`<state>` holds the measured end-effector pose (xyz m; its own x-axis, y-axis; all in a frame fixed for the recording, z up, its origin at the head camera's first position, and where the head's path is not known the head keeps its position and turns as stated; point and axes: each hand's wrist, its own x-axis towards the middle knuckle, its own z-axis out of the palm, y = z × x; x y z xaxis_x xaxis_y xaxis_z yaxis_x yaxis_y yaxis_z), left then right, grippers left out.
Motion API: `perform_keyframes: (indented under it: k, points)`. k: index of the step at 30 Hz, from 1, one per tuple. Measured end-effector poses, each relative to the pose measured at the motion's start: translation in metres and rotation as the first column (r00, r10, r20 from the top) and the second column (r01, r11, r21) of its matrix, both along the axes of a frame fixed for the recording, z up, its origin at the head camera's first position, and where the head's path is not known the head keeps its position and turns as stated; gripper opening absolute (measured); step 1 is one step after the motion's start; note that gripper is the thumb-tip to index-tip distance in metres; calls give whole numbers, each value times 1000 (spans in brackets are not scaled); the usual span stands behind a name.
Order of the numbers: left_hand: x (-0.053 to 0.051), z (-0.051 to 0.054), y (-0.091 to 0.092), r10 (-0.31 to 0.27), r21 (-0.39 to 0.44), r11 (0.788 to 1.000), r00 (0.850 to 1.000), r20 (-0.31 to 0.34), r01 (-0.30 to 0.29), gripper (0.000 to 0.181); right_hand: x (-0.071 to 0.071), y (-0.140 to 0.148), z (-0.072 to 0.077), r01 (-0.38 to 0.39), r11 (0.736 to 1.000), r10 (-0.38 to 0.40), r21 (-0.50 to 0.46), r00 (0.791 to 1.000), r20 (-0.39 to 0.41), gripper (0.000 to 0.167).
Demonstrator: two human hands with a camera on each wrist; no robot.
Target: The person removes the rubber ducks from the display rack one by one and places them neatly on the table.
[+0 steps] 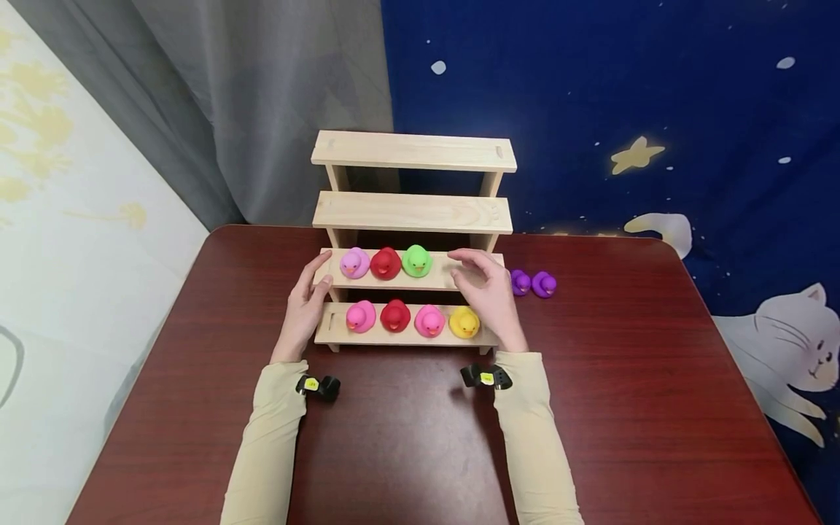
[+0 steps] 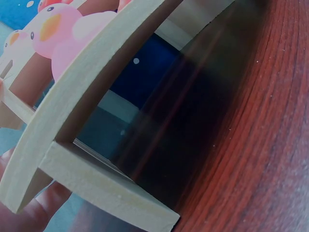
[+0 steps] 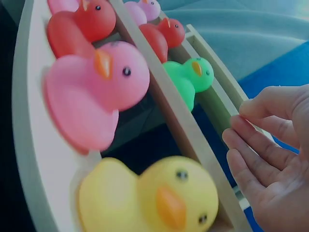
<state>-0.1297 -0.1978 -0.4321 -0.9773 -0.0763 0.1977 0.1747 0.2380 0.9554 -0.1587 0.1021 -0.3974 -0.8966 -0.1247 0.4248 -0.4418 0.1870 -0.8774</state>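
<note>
A wooden tiered rack (image 1: 413, 213) carries small rubber ducks on its two lower shelves. A light pink duck (image 1: 354, 263), a red duck (image 1: 385, 264) and a green duck (image 1: 416, 261) sit on the second shelf from the bottom. Along the lowest shelf are two pink ducks, a red duck (image 1: 395, 316) and a yellow duck (image 3: 149, 198). My left hand (image 1: 303, 306) rests against the second shelf's left end, thumb and fingers extended. To the right of the green duck, my right hand (image 1: 488, 297) hovers with slightly bent fingers and nothing between them.
Two purple ducks (image 1: 544, 284) stand on the dark red table (image 1: 623, 379), just right of the rack. The two upper shelves rise behind. A grey curtain (image 1: 275, 109) and a blue patterned cloth (image 1: 525, 95) hang at the back.
</note>
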Motion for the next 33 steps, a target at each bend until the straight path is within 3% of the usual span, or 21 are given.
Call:
perform_keyframes:
  k: [3, 17, 24, 33]
  points:
    - [0, 0, 0, -3, 4, 1000, 1000, -5, 3, 44, -6, -6, -4, -25, 1000, 25, -4, 1000, -14, 27]
    - [-1, -1, -1, -6, 4, 1000, 1000, -1, 6, 44, -21, -30, 4, -108, 990, 105, 95, 994, 30, 32]
    - [-1, -1, -1, -10, 10, 1000, 1000, -8, 10, 44, -21, -36, 3, -86, 979, 77, 183, 995, 55, 33]
    - [-2, -1, -1, -11, 14, 1000, 1000, -6, 11, 44, -19, -37, -1, -76, 985, 73, 154, 997, 24, 32]
